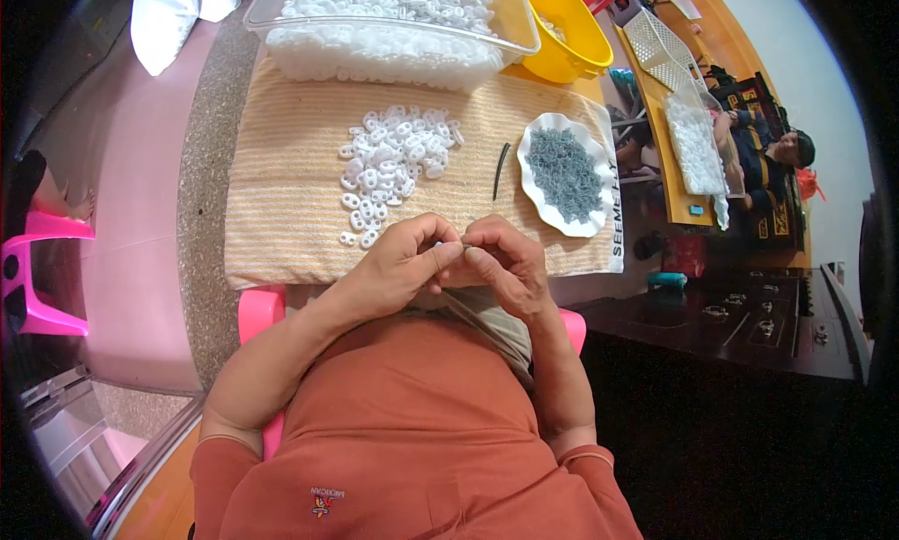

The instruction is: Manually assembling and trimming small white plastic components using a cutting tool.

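Your left hand (pixel 405 259) and right hand (pixel 507 266) meet at the near edge of the cloth (pixel 290 165), thumbs and forefingers pinching a small dark piece (pixel 467 247) between them; your fingers hide most of it. The step in hand seems to be fine 2-handed fingertip work, and the next move calls for steady, light pinches. The white pieces (pixel 398 156) lie loose, far and left; the grey pieces (pixel 562 175) fill a plate (pixel 573 229) to the right, with a dark strip (pixel 501 172) between.
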`<control>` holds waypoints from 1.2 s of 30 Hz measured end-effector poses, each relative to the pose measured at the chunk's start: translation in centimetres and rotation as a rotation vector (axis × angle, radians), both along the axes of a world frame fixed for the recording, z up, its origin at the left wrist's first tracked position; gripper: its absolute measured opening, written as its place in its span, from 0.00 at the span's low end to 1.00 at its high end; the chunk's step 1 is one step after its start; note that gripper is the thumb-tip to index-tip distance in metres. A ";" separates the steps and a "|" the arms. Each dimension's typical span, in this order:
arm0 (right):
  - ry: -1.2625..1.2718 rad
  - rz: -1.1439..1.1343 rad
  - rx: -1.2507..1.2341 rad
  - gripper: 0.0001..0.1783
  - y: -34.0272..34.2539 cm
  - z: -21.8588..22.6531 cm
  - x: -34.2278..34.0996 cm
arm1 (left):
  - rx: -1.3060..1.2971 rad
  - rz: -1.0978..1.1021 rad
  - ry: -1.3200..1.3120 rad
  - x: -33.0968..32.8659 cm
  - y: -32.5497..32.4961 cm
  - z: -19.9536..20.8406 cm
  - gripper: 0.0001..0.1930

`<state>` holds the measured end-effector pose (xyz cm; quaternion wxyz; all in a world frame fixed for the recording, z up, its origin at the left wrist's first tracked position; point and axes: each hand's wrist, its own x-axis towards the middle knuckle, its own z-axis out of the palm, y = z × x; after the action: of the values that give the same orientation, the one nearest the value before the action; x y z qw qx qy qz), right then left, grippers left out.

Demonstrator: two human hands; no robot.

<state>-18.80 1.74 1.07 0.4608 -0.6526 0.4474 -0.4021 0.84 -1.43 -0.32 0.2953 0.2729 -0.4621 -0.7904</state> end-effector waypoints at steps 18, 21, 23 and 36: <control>-0.130 -0.080 0.123 0.04 0.2 -0.4 0.4 | -0.042 0.049 0.000 0.0 0.0 0.6 0.09; -0.210 -0.129 0.211 0.05 0.3 -0.3 0.5 | -0.009 0.074 0.024 0.0 0.0 0.7 0.08; -0.262 -0.115 0.218 0.06 0.3 -0.3 0.5 | 0.003 0.093 0.049 0.0 -0.1 0.7 0.07; -0.263 -0.096 0.241 0.12 0.3 -0.5 0.9 | -0.330 0.229 -0.146 -0.2 0.3 0.1 0.08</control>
<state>-17.90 2.06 0.59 0.5706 -0.5121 0.4589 -0.4490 0.60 -1.09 -0.20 0.3896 0.3281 -0.5715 -0.6434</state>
